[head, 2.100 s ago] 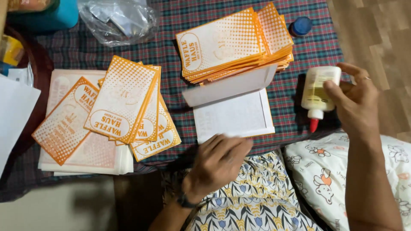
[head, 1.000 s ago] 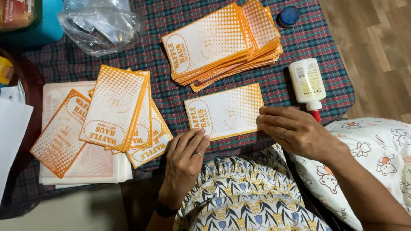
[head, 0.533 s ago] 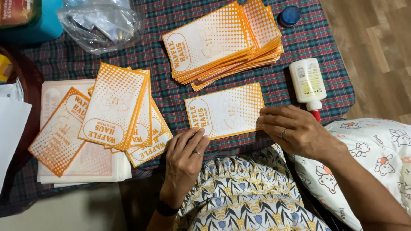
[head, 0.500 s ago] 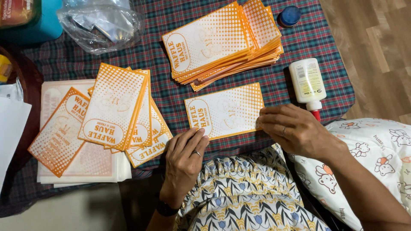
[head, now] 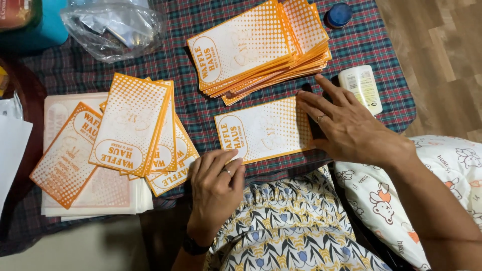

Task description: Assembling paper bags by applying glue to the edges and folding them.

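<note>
An orange-and-white printed paper bag (head: 263, 131) lies flat on the plaid cloth (head: 191, 108) near the table's front edge. My left hand (head: 216, 188) rests with its fingertips on the bag's lower left corner. Flat on the bag's right end presses my right hand (head: 346, 128), fingers spread. A white glue bottle (head: 361, 88) lies just behind my right hand. Behind the bag sits a thick stack of the same bags (head: 261, 45).
A fanned pile of bags (head: 133, 130) lies at left on white sheets (head: 60, 108). At the back are a clear plastic bag (head: 113, 25), a teal container (head: 35, 27) and a blue cap (head: 339, 14). A cartoon-print pillow (head: 401, 195) lies at right.
My right hand set down the glue bottle and moved onto the single bag, now printed side up; it has slid up along the bag's right end. My left hand came up to its corner.
</note>
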